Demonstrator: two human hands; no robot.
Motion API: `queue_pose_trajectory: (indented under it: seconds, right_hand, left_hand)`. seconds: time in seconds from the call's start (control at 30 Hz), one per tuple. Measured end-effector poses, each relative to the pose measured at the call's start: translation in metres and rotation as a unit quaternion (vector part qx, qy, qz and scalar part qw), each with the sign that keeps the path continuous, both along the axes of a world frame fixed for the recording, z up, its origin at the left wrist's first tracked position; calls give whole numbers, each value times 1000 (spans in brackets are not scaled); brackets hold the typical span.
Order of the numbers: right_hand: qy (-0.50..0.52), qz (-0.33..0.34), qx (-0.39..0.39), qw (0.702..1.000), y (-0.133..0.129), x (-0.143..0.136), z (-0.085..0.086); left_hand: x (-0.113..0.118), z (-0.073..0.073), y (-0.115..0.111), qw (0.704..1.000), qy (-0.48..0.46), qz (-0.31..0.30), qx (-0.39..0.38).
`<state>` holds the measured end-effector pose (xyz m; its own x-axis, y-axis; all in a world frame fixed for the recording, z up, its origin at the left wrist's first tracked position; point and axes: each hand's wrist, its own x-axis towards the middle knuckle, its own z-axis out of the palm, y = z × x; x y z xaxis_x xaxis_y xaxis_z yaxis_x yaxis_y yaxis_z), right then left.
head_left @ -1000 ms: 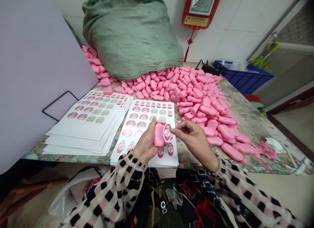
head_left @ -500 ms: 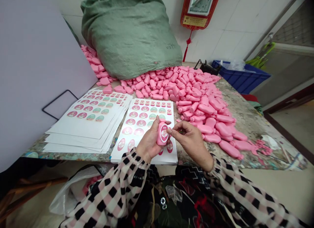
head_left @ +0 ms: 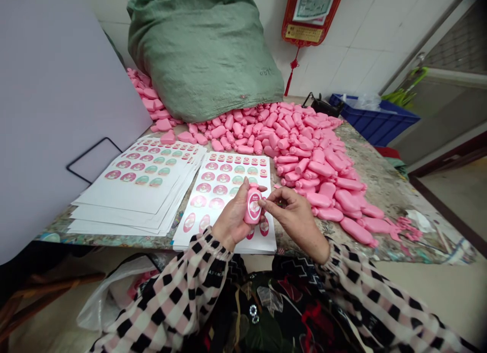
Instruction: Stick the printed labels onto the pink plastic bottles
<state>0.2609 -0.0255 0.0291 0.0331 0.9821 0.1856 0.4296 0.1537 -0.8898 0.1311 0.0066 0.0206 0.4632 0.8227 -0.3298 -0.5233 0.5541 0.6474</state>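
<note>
My left hand (head_left: 236,218) is closed around a small pink plastic bottle (head_left: 249,217), its thumb along the near side of the neck. The bottle stands roughly upright with its front facing me. An oval pink-and-white sticker (head_left: 254,205) lies on that front. At the sticker's right edge, the thumb and forefinger of my right hand (head_left: 292,216) are pinched together and touch it. Whether they grip the sticker's edge or only press on it, I cannot make out. Below the bottle lies a sheet of stickers (head_left: 213,190), partly covered by my left hand.
A large heap of pink bottles (head_left: 304,145) spreads behind and to the right. A green sack (head_left: 205,54) rests at the back. More sticker sheets (head_left: 129,190) are stacked at left, near a grey panel (head_left: 68,114). A blue crate (head_left: 375,119) stands at the far right.
Almost nothing differs. The whole view has shifted very slightly, and both hands keep their place at the bottle and its sticker.
</note>
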Motion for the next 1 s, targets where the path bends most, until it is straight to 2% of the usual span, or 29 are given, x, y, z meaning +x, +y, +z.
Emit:
queue_pose_trajectory:
  seconds: [0.2, 0.43, 0.77, 1.0]
  right_hand:
    - [-5, -2, -4, 1000, 0, 0, -1]
    - [34, 8, -32, 999, 0, 0, -1]
    - [61, 10, -30, 998, 0, 1, -4]
    - [-4, -24, 2, 1000, -1, 7, -7]
  left_hand:
    - [0, 1, 1, 1000, 1, -16, 12]
    - [-1, -1, 3, 1000, -2, -28, 14]
    - [0, -2, 1, 999, -6, -38, 18]
    - [-10, -1, -3, 993, 7, -95, 64]
